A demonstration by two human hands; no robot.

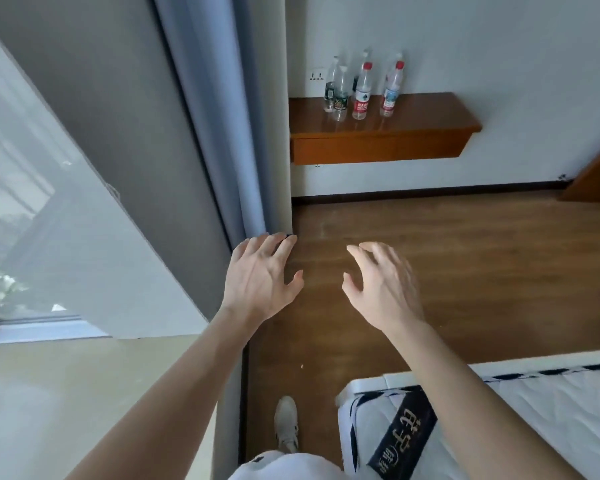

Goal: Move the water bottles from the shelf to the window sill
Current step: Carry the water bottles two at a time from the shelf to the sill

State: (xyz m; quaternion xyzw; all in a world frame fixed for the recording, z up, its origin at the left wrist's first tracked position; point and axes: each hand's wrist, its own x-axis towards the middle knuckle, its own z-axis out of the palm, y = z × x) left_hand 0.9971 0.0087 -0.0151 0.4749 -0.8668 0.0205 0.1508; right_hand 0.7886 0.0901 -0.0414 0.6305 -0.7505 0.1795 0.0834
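Several clear plastic water bottles stand upright on a wooden wall shelf (pixel 412 123) ahead. A red-capped bottle with a red label (pixel 361 95) and a red-capped bottle with a blue label (pixel 391 93) are in front. Left of them are two bottles with dark labels (pixel 336 91). The pale window sill (pixel 84 386) lies at the lower left, under the window. My left hand (pixel 260 278) and my right hand (pixel 383 289) are stretched forward over the floor, fingers spread, holding nothing, well short of the shelf.
A grey-blue curtain (pixel 219 116) hangs between the window and the shelf wall. A mattress corner (pixel 499 420) fills the lower right. Brown wooden floor (pixel 464 254) lies between me and the shelf. A wooden furniture edge (pixel 596 178) is at the right. A wall socket (pixel 317 76) sits behind the bottles.
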